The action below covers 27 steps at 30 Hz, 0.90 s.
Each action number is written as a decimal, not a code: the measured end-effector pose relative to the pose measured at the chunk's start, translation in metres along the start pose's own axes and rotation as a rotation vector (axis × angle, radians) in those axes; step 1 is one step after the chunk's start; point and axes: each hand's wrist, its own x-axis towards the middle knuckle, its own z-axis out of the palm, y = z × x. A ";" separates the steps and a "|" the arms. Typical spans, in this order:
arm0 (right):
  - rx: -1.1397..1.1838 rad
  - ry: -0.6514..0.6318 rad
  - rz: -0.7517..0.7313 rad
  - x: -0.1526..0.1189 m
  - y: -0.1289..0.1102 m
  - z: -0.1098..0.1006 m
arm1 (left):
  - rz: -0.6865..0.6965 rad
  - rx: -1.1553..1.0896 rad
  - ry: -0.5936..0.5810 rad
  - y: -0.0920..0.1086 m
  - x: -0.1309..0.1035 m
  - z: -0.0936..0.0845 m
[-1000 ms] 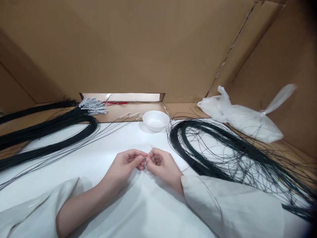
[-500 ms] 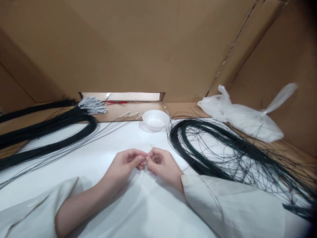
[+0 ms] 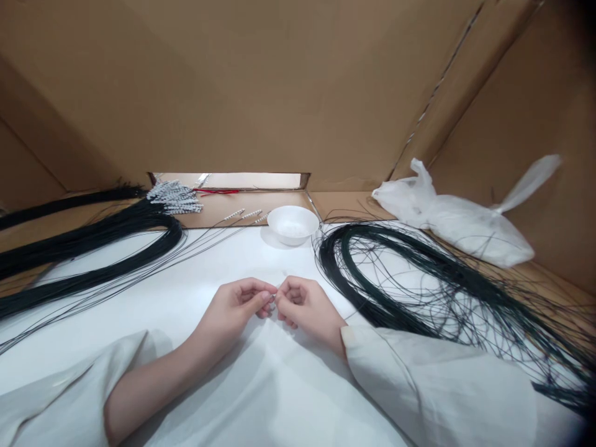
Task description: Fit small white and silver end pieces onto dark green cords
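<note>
My left hand [image 3: 243,303] is closed in a pinch, thumb against index finger. Its fingertips meet those of my right hand [image 3: 302,302], also pinched, over the white table [image 3: 195,347]. Between them a tiny glint shows, too small to name. Just beyond both hands stands a white bowl [image 3: 293,225]; what lies inside is hard to make out. Left of the bowl, several dark cords end in strings of white beads [image 3: 251,214]. Close to my right wrist lies a large loop of dark cord [image 3: 367,298].
A thick bundle of black cords [image 3: 84,239] with a cluster of white beaded ends [image 3: 174,198] lies at the left. Tied white plastic bags [image 3: 470,223] rest back right. Cardboard walls [image 3: 261,87] enclose the table, with a slot near a red item [image 3: 216,192].
Both hands stay in almost the same place, fingertips together. My right hand's fingers have shifted very slightly; the objects around have not moved.
</note>
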 end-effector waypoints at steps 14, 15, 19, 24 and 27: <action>-0.012 0.010 0.013 0.000 -0.002 0.001 | -0.049 -0.062 0.001 0.001 -0.001 0.002; -0.010 0.011 0.015 0.000 -0.002 0.001 | -0.045 -0.061 0.001 0.001 -0.001 0.002; 0.009 0.006 0.028 0.000 -0.001 0.001 | -0.036 -0.066 0.007 0.000 -0.001 0.001; 0.001 0.008 0.016 0.000 0.000 0.001 | -0.038 -0.071 0.002 0.002 -0.003 0.001; -0.004 -0.002 0.002 0.000 -0.001 0.001 | -0.027 -0.077 0.010 0.003 -0.003 0.002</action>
